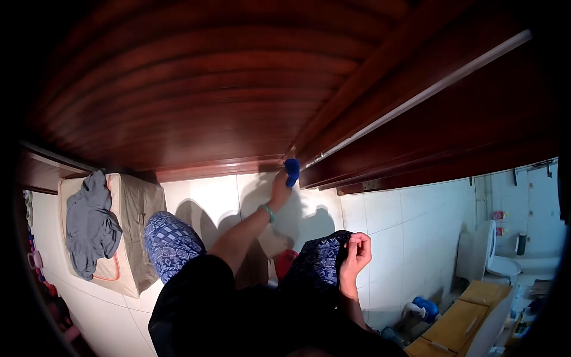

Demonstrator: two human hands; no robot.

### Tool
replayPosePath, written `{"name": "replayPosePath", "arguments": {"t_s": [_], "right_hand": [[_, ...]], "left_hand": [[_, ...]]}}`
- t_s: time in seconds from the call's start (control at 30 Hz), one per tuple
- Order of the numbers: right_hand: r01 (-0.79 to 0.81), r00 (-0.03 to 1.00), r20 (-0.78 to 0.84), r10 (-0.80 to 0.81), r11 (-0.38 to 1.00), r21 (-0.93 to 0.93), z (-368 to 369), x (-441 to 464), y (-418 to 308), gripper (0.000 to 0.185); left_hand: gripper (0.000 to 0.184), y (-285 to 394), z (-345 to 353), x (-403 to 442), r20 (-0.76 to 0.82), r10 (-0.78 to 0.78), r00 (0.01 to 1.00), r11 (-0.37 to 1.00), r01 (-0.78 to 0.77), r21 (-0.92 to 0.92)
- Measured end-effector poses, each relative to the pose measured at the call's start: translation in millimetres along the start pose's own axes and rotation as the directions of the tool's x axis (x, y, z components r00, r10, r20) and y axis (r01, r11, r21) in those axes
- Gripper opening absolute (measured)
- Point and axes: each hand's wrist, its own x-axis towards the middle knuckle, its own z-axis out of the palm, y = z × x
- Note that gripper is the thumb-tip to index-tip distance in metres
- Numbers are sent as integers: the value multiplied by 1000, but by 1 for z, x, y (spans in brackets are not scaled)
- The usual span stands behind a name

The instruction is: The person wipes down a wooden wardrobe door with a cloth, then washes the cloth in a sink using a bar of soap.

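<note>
My left hand [281,189], with a green band at the wrist, reaches forward and low. It is closed on a blue cloth [291,172], held at the bottom corner where the reddish-brown wooden panel [202,119] meets the frame. Whether the cloth touches the wood I cannot tell for sure. Over by my right knee, in patterned blue trousers [318,259], my right hand [355,256] is raised with its fingers curled in. Nothing shows between those fingers. My left knee is bent on the other side.
At left stands a beige fabric box [134,238] with a grey garment [94,226] on top. Pale tiles [386,238] cover the floor. To the right are a yellow-topped cabinet [461,315], a blue-and-white object [423,309] and a toilet [499,262]. Something red [285,262] lies between my legs.
</note>
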Motion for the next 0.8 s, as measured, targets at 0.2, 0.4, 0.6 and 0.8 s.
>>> {"name": "replayPosePath", "arguments": {"t_s": [0.2, 0.4, 0.6, 0.8], "right_hand": [[-26, 1000, -6, 26, 1000, 1, 3, 3, 2, 5], [-22, 1000, -8, 22, 998, -63, 4, 6, 7, 6], [-35, 999, 0, 35, 998, -51, 8, 11, 9, 10], [0, 1000, 3, 1, 996, -92, 8, 11, 15, 10]], "left_hand": [[22, 147, -81, 37, -333, 821, 463, 569, -618, 543], [21, 222, -136, 100, 18, 850, 527, 355, -597, 719], [35, 149, -133, 94, 399, 746, 533, -30, -572, 820], [40, 117, -155, 75, 370, 686, 627, 1, -508, 861]]}}
